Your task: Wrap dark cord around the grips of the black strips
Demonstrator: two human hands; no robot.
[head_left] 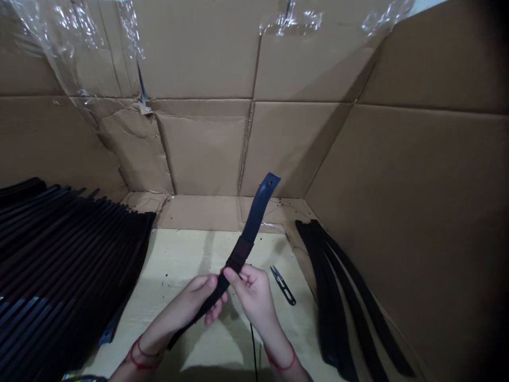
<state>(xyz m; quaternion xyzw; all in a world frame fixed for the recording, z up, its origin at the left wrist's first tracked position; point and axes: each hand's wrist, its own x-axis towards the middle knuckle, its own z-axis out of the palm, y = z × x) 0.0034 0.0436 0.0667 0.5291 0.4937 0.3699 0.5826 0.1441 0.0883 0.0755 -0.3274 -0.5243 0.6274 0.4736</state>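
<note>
Both my hands hold one long black strap over a pale wooden table. The strap runs from lower left up to the right, and its free end with a small hole sticks up. A dark fabric band is wrapped round its middle. My left hand grips the strap from below, fingers curled round it. My right hand pinches the strap just under the fabric band with thumb and forefinger. Red cords circle both my wrists.
A large pile of black straps covers the table's left side. A few more black straps lie along the right edge. Small black thread snips lie right of my right hand. Cardboard walls enclose the back and right.
</note>
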